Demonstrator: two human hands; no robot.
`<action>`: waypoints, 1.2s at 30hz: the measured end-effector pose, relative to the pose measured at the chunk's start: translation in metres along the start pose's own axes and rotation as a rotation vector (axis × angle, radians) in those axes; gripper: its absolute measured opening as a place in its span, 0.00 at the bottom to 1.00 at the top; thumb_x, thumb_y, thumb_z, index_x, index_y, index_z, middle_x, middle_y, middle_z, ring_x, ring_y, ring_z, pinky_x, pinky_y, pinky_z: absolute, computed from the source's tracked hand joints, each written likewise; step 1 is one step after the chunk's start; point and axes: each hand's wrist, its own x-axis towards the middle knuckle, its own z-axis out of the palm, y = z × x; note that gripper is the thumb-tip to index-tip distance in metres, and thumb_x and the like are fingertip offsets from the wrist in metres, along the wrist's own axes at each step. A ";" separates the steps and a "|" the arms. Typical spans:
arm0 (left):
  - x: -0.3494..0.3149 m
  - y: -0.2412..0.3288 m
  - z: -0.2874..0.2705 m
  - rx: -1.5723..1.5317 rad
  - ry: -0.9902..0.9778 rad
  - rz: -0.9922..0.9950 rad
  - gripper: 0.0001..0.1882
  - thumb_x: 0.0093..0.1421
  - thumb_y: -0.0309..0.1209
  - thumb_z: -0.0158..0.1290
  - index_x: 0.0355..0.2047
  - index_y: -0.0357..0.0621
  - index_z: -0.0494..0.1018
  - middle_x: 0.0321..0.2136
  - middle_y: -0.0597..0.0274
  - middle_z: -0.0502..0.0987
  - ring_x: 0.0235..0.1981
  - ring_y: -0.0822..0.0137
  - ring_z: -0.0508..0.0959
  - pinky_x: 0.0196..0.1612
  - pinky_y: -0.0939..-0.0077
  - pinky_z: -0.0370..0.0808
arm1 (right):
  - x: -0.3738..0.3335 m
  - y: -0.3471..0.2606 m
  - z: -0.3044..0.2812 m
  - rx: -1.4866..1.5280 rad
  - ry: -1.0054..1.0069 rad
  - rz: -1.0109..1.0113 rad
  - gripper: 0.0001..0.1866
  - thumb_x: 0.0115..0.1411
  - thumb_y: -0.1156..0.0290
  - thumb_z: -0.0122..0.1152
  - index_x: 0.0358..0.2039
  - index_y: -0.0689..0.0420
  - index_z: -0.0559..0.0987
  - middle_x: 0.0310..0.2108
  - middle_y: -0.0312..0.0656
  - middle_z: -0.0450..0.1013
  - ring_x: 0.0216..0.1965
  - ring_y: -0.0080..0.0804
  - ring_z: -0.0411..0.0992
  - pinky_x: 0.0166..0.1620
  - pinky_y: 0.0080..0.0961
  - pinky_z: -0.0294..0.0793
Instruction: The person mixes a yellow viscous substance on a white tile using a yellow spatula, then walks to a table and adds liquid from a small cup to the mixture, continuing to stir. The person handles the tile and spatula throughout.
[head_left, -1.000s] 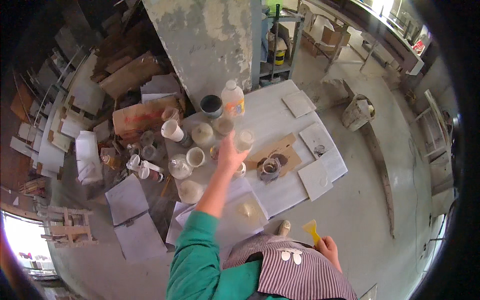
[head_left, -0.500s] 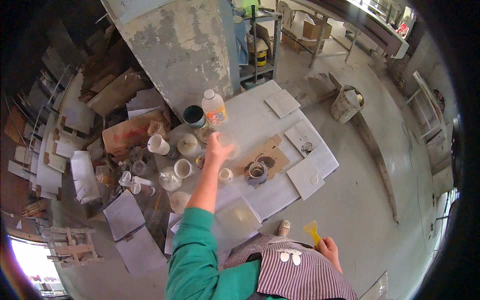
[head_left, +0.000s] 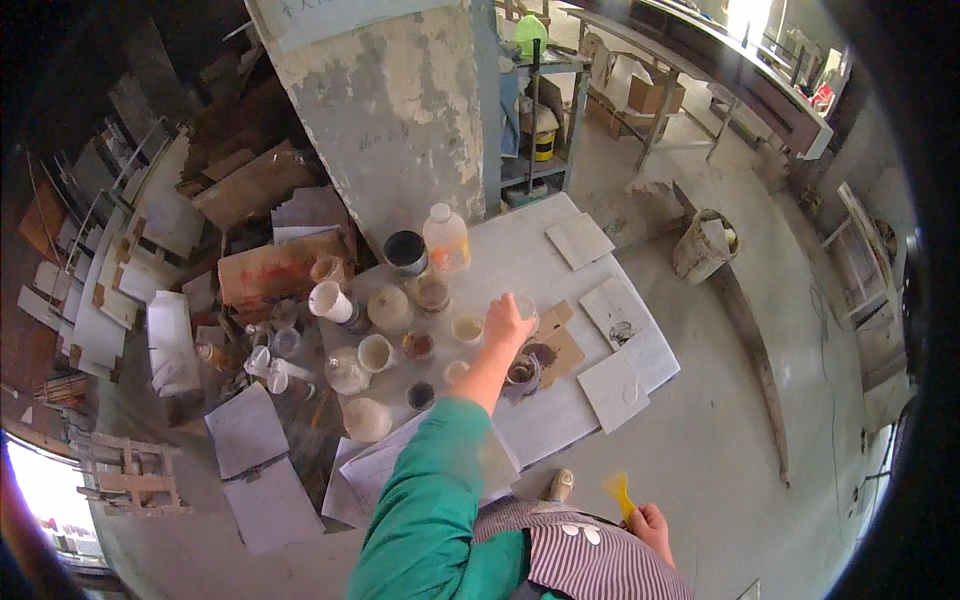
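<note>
My left hand [head_left: 510, 320] reaches over the table, fingers closed on a clear plastic cup [head_left: 528, 313], mostly see-through and partly hidden. Just beyond it lies a piece of cardboard [head_left: 562, 342] with a dark stain. A dark-smeared pot [head_left: 522, 371] stands at its edge, close below my hand. Low at my right side, my right hand [head_left: 650, 530] grips a yellow scraper [head_left: 621, 494] with its blade pointing up and left. Left of my left hand stand a pale cup [head_left: 467, 330] and a cup with reddish-brown contents [head_left: 418, 346].
A bottle with an orange label [head_left: 446, 245] and a dark tub [head_left: 406, 252] stand at the table's back. Several cups and jars crowd its left side. Flat pale tiles [head_left: 613, 392] lie along the right edge. A bucket [head_left: 703, 245] stands on the floor beyond.
My left hand has moved right with the clear cup, from above the jars toward the cardboard and the smeared pot. My right hand still holds the scraper. The view has shifted slightly.
</note>
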 end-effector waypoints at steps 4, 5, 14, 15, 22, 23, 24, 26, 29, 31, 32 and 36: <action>0.003 -0.014 -0.011 -0.056 -0.062 0.104 0.40 0.43 0.42 0.67 0.52 0.39 0.63 0.46 0.44 0.70 0.48 0.47 0.72 0.52 0.57 0.69 | 0.001 0.015 -0.007 -0.003 0.036 0.055 0.10 0.64 0.69 0.52 0.34 0.64 0.72 0.25 0.41 0.74 0.26 0.23 0.73 0.31 0.21 0.72; -0.001 -0.020 -0.022 -0.064 0.069 0.154 0.43 0.42 0.44 0.68 0.54 0.38 0.62 0.48 0.42 0.70 0.51 0.46 0.70 0.55 0.57 0.67 | 0.000 0.016 -0.006 -0.035 0.055 0.074 0.10 0.64 0.68 0.52 0.34 0.64 0.72 0.26 0.41 0.74 0.26 0.23 0.73 0.31 0.21 0.72; -0.014 -0.051 -0.104 0.460 -0.360 -0.033 0.55 0.40 0.48 0.67 0.63 0.38 0.51 0.59 0.46 0.62 0.59 0.51 0.64 0.59 0.59 0.64 | 0.001 0.004 0.000 0.025 0.056 0.044 0.10 0.63 0.68 0.53 0.35 0.64 0.73 0.26 0.40 0.74 0.27 0.23 0.73 0.31 0.21 0.73; -0.013 -0.047 -0.100 0.505 -0.380 -0.072 0.54 0.40 0.48 0.67 0.62 0.38 0.52 0.58 0.46 0.63 0.59 0.51 0.64 0.59 0.59 0.64 | 0.002 0.002 0.001 0.043 0.046 0.042 0.10 0.63 0.68 0.53 0.35 0.64 0.73 0.26 0.40 0.74 0.27 0.23 0.74 0.31 0.21 0.73; -0.010 -0.052 -0.086 0.442 -0.290 -0.174 0.42 0.43 0.46 0.65 0.54 0.39 0.60 0.53 0.47 0.68 0.56 0.51 0.67 0.56 0.62 0.68 | 0.006 0.007 -0.002 0.045 0.026 0.021 0.10 0.63 0.69 0.53 0.35 0.64 0.72 0.26 0.41 0.74 0.28 0.23 0.74 0.32 0.21 0.73; -0.011 -0.051 -0.088 0.347 -0.235 -0.139 0.42 0.43 0.43 0.65 0.54 0.40 0.59 0.52 0.46 0.68 0.55 0.51 0.68 0.56 0.61 0.68 | 0.006 0.009 -0.003 0.017 0.052 0.062 0.10 0.63 0.69 0.53 0.35 0.64 0.72 0.26 0.41 0.74 0.28 0.24 0.74 0.32 0.21 0.73; -0.013 -0.050 -0.092 0.250 -0.178 -0.105 0.42 0.43 0.41 0.66 0.55 0.40 0.58 0.51 0.46 0.68 0.54 0.51 0.69 0.56 0.60 0.68 | 0.006 0.010 -0.003 0.046 0.030 0.026 0.10 0.63 0.69 0.52 0.35 0.64 0.72 0.26 0.41 0.75 0.28 0.24 0.74 0.32 0.21 0.73; -0.019 -0.042 -0.102 0.021 -0.050 -0.012 0.42 0.43 0.36 0.67 0.55 0.41 0.57 0.49 0.46 0.69 0.52 0.50 0.70 0.55 0.59 0.68 | 0.006 0.010 -0.003 0.052 0.027 0.041 0.10 0.64 0.69 0.52 0.36 0.64 0.71 0.26 0.41 0.75 0.28 0.23 0.74 0.32 0.21 0.73; -0.039 -0.026 -0.129 -0.285 0.112 0.153 0.41 0.44 0.27 0.65 0.56 0.40 0.56 0.48 0.51 0.69 0.49 0.56 0.72 0.53 0.66 0.70 | 0.007 0.004 -0.002 0.105 0.029 0.022 0.10 0.64 0.69 0.51 0.37 0.64 0.71 0.26 0.41 0.75 0.27 0.23 0.73 0.31 0.21 0.73; -0.062 -0.014 -0.145 -0.601 0.068 0.147 0.41 0.46 0.24 0.64 0.59 0.41 0.54 0.48 0.53 0.69 0.49 0.59 0.72 0.52 0.69 0.71 | 0.008 -0.004 -0.001 0.074 0.031 -0.001 0.10 0.65 0.69 0.50 0.36 0.64 0.71 0.25 0.42 0.75 0.26 0.23 0.73 0.30 0.21 0.73; -0.075 -0.009 -0.151 -0.810 0.043 0.162 0.42 0.47 0.23 0.63 0.60 0.41 0.53 0.49 0.54 0.69 0.50 0.61 0.73 0.52 0.70 0.71 | 0.010 -0.008 0.000 0.056 0.030 -0.015 0.09 0.65 0.69 0.50 0.36 0.64 0.70 0.25 0.43 0.75 0.26 0.23 0.73 0.30 0.21 0.73; -0.134 0.000 -0.162 -1.139 -0.081 -0.168 0.33 0.54 0.25 0.57 0.60 0.43 0.57 0.46 0.55 0.72 0.47 0.60 0.74 0.49 0.68 0.74 | 0.017 -0.029 0.006 0.103 -0.042 -0.071 0.09 0.66 0.68 0.50 0.35 0.62 0.69 0.23 0.43 0.75 0.22 0.22 0.71 0.26 0.19 0.71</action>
